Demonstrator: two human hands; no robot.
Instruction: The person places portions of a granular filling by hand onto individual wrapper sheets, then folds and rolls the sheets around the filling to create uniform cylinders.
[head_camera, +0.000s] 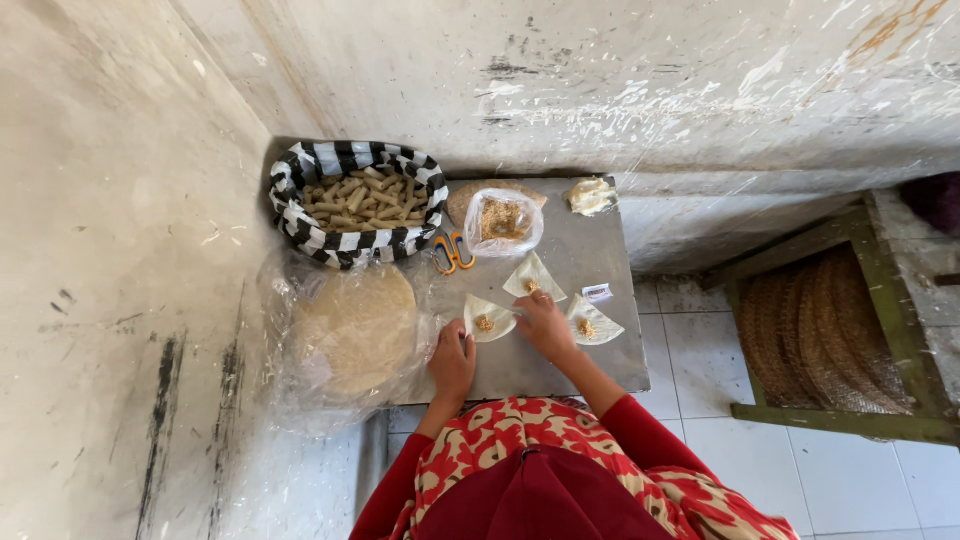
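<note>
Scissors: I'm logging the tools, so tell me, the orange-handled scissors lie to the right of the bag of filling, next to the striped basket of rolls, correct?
Not quite. The head view shows the scissors lying to the left of the bag of filling, between it and the striped basket of rolls, so they are indeed next to the basket.

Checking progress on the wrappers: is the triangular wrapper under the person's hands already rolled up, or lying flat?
Flat. The wrapper lies spread on the metal table, filling exposed on top, with the left hand and right hand at its edges.
</note>
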